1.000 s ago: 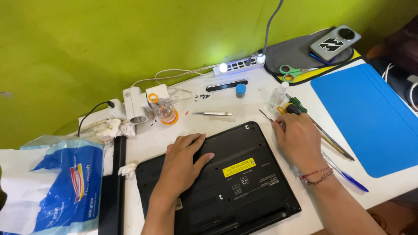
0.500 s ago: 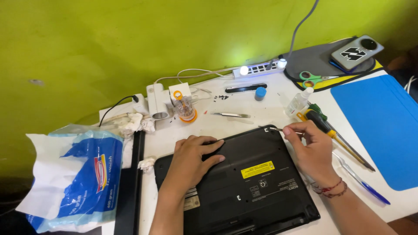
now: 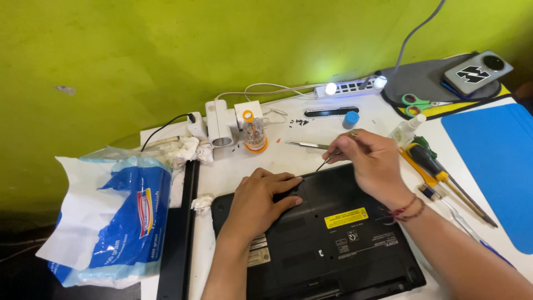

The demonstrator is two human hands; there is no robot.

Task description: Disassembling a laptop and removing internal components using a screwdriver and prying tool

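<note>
Your left hand [image 3: 261, 201] presses flat on the laptop [image 3: 327, 233]; at its 2 o'clock, your right hand [image 3: 373, 164] pinches a thin tool [image 3: 324, 163].

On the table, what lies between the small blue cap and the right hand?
In the head view, only bare white table lies between the blue cap and the right hand; the metal tweezers lie to the side.

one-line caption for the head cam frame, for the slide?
Left hand flat on an upturned black laptop while the right hand works a thin tool at its rear edge.
</note>
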